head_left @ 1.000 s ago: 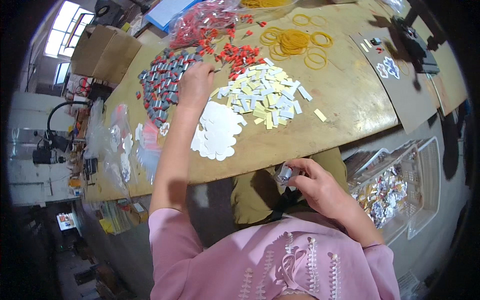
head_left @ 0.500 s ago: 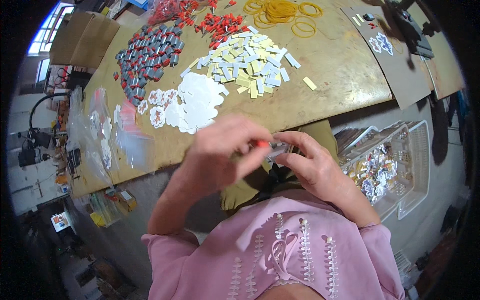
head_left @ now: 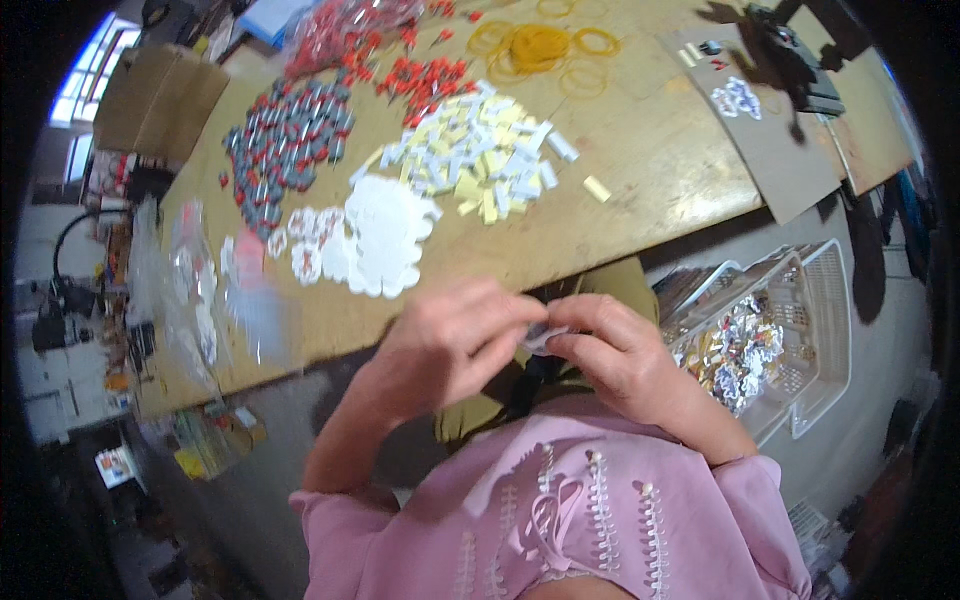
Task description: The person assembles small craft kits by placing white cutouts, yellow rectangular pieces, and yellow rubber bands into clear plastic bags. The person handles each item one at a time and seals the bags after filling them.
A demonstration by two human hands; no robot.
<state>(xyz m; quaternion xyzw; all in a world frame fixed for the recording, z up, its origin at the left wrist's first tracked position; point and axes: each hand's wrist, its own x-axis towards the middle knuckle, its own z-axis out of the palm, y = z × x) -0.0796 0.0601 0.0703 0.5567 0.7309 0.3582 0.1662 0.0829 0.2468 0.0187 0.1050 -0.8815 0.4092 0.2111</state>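
Just off the table's near edge, my two hands meet fingertip to fingertip. My right hand (head_left: pixel 622 352) pinches a small pale, partly see-through piece (head_left: pixel 538 342) between thumb and fingers; blur hides its exact kind. My left hand (head_left: pixel 448 335) is closed at that piece's left side, and whatever its fingertips hold is hidden. Nearest on the table lies a pile of white scalloped cutouts (head_left: pixel 385 240), with printed cutouts (head_left: pixel 312 240) beside it. Behind them are a heap of pale yellow and white strips (head_left: pixel 480 150), grey pieces with red ends (head_left: pixel 290 140) and small red parts (head_left: pixel 425 85).
Yellow rubber bands (head_left: pixel 540 50) lie at the back of the table (head_left: pixel 650 150). Clear plastic bags (head_left: pixel 260 310) sit at its left edge. A white plastic crate (head_left: pixel 835 320) with shiny packed pieces (head_left: pixel 745 350) stands low at my right. A dark device (head_left: pixel 800 70) occupies the far right.
The red part seen at my left fingertips is now out of sight. My left fingers have come closer to the piece in my right hand. The whole view has shifted slightly.
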